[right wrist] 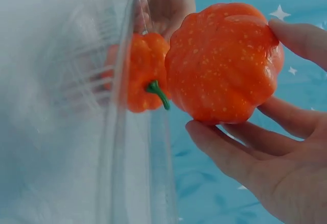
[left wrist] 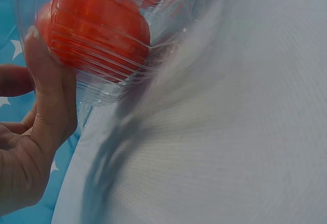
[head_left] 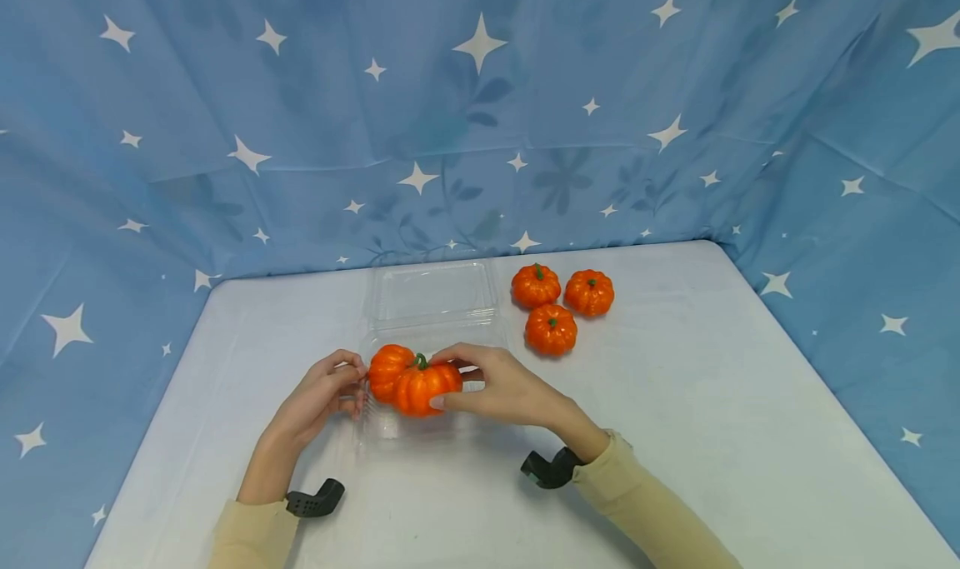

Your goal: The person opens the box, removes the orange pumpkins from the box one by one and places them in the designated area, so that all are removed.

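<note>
Two beige sleeves (head_left: 645, 502) reached in from the near edge of the head view, each with a black wrist device (head_left: 551, 467) by its cuff. Beyond them, the left grip (head_left: 311, 398) pinched the left rim of a clear plastic container (head_left: 397, 427), and the right grip (head_left: 501, 386) held an orange pumpkin (head_left: 429, 392) above the container's base, thumb on the near side, fingers on the far side. The head view overlapped this pumpkin with a second pumpkin (head_left: 386, 371) at the left; the right wrist view set them apart, giving the held one a pale-flecked face and the second a green stem (right wrist: 157, 92). Whether the two touched, I could not tell. Only the left wrist view looked through the container's ribbed outer wall (left wrist: 102, 76), with the second pumpkin large behind it and a bit of orange farther back. Farther off, seen in the head view alone, the container's lid (head_left: 435, 294) lay folded back, and three more pumpkins (head_left: 551, 330) sat clustered to its right on the white tabletop (head_left: 712, 386). Behind everything hung a blue curtain (head_left: 322, 136) with white stars
</note>
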`<state>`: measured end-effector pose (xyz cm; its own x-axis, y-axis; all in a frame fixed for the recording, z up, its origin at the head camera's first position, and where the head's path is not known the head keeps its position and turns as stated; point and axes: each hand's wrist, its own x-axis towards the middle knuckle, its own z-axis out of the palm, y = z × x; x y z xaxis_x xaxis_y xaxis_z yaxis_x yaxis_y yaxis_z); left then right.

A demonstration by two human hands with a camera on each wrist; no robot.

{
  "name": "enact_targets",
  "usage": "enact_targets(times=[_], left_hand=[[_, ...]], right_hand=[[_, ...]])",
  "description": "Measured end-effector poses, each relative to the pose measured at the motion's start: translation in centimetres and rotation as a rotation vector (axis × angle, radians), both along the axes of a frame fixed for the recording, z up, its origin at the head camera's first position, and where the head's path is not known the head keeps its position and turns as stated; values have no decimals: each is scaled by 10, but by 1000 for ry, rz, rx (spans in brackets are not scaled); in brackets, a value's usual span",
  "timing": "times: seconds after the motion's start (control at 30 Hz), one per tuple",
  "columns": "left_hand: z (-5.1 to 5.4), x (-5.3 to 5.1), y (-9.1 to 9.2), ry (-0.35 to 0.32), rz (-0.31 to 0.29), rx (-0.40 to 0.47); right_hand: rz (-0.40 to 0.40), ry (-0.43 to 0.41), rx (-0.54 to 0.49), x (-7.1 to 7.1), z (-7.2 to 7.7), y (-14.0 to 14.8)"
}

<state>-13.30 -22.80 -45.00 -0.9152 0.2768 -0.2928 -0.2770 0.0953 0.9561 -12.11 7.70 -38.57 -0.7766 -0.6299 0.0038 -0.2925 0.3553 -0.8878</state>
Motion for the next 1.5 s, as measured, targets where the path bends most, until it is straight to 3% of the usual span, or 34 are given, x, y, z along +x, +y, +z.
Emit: enact_targets(times=[0.53,0.93,1.17,1.5], left_hand=[[0,-1,0,-5,-12,-8],[1,0,0,-1,-16,-11],[2,0,-1,1,-20,-18],[2,0,0,-6,-10,-26]], right_hand=[[72,231,33,-10,17,37],[-21,355,91,-9,37,70],[-139,348,73,-11,47,97],[-185,405,112,-17,49,117]])
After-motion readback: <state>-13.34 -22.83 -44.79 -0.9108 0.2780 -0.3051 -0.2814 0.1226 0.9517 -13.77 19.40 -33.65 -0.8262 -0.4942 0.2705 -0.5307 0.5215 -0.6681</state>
